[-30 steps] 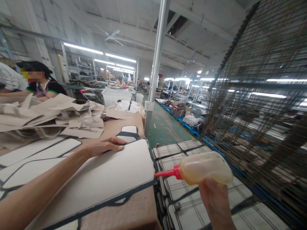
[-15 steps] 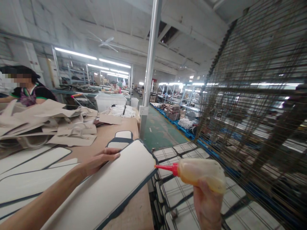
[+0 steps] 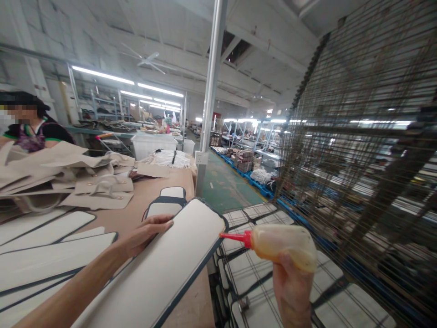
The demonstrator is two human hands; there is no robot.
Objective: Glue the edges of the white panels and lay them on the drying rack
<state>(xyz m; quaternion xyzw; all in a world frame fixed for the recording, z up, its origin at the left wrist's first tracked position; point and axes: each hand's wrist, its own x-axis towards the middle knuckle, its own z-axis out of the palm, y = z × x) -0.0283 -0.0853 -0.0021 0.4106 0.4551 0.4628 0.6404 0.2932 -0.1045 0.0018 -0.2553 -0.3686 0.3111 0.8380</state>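
My left hand [image 3: 150,230] grips the left edge of a long off-white panel [image 3: 164,269] with a dark blue border and rounded corners. The panel slants across the front of the table. My right hand [image 3: 293,287] is wrapped round a squeeze bottle [image 3: 287,246] holding yellowish liquid, tipped on its side. Its red nozzle [image 3: 235,237] points left, with the tip at the panel's right border just below the far corner. A thin yellowish line shows near that corner. Similar bordered panels [image 3: 58,259] lie to the left, and smaller ones [image 3: 172,192] beyond my left hand.
Beige bag pieces with handles [image 3: 95,182] are heaped at the left, in front of a co-worker [image 3: 37,127]. A metal post [image 3: 211,82] stands at the far end of the brown table [image 3: 184,177]. At the right, a raised wire rack [image 3: 341,114] stands over more panels on wire mesh [image 3: 252,273].
The nozzle tip has passed from the panel's far corner to the long right border just below it. The panel has shifted slightly, and the view has turned a little to the right.
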